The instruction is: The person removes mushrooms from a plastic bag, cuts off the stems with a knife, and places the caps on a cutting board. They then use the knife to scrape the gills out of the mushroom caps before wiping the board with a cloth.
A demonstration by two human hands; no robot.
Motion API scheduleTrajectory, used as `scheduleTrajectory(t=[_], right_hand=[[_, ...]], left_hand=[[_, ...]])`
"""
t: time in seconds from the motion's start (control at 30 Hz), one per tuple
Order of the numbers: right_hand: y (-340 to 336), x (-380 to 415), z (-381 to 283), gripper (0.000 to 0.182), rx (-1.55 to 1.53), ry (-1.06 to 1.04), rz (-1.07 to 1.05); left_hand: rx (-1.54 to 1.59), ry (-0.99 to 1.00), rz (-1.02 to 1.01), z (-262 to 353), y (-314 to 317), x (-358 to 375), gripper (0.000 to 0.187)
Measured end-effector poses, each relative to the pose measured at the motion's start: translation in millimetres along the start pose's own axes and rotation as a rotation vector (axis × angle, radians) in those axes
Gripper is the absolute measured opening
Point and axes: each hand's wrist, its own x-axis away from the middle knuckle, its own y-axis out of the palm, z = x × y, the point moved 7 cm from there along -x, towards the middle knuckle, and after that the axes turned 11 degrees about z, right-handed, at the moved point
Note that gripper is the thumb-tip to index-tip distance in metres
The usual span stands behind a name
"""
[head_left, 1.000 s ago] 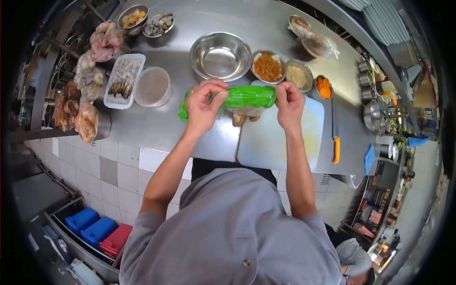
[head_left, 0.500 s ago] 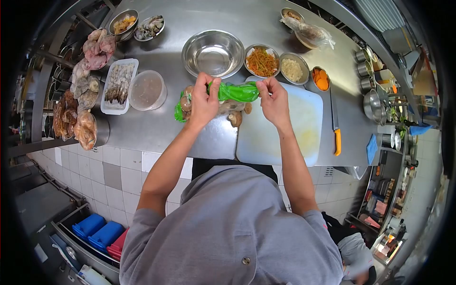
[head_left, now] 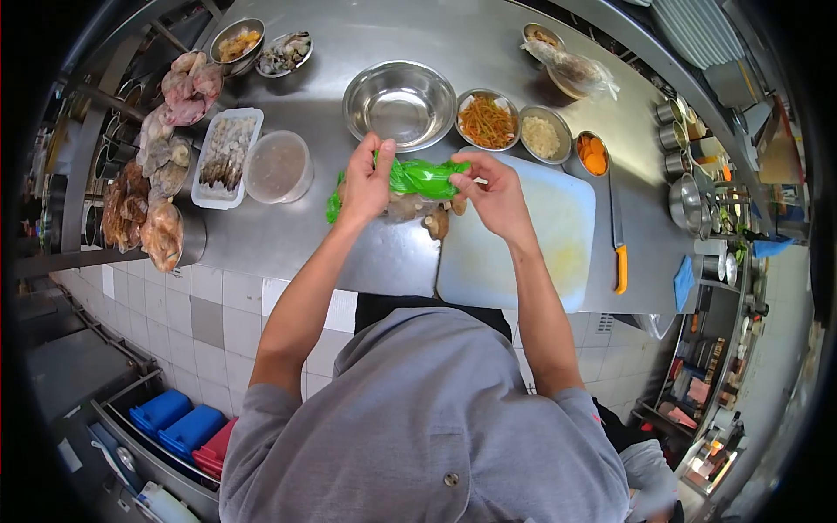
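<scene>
My left hand (head_left: 365,189) grips the left part of a green plastic bag (head_left: 422,179) above the steel table. Its other end is pinched between the thumb and fingers of my right hand (head_left: 497,199), so the plastic hangs bunched between both hands. Brown mushrooms (head_left: 437,225) lie just beneath, by the left edge of the white cutting board (head_left: 532,253). Some of them are covered by the bag and my left hand. Beyond the hands stands a large steel bowl (head_left: 398,113) with nothing visible inside.
Bowls of shredded vegetables (head_left: 487,121), a chopped pale ingredient (head_left: 540,137) and carrot slices (head_left: 592,155) stand behind the board. A knife (head_left: 620,253) lies to its right. At left are a shrimp tray (head_left: 228,157), a round tub (head_left: 278,167) and bagged meat (head_left: 185,91).
My right hand has come slightly left, nearer my left hand. The green bag, stretched tighter before, is now slacker and more crumpled. The whole view has shifted slightly.
</scene>
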Motion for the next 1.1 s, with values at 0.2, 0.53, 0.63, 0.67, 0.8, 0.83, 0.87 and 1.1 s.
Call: scheduleTrajectory(t=[0.2,0.53,0.63,0.67,0.8,0.83,0.87,1.1], right_hand=[[-18.0,-4.6,-8.3,0.006,0.329,-0.231,0.126],[-46.7,-5.5,-19.4,0.008,0.035,-0.283,0.167],[-49.4,0.7,-21.3,0.006,0.142,-0.313,0.194],[-46.5,-9.4,-28.3,0.006,0.167,-0.346,0.190],[-42.8,-17.6,-26.7,0.009,0.191,-0.293,0.103],[-46.4,-12.6,-45.4,0.010,0.106,-0.361,0.175],[-44.0,-25.3,-49.9,0.010,0.105,-0.347,0.141],[-36.0,-22.7,-53.2,0.014,0.108,-0.248,0.101]], left_hand=[[0.092,-0.015,-0.174,4.8,12.8,7.1,0.036],[0.171,0.029,-0.196,41.3,-4.8,-3.5,0.025],[0.076,0.049,-0.200,36.7,-1.5,-1.1,0.025],[0.125,0.077,-0.177,43.6,-1.8,-8.3,0.025],[0.267,0.077,-0.144,64.5,-5.6,9.3,0.024],[0.298,0.110,-0.145,75.0,-1.4,-5.6,0.024],[0.248,0.121,-0.138,79.3,0.9,-19.2,0.023],[0.045,0.262,-0.090,89.2,-8.8,-22.2,0.014]])
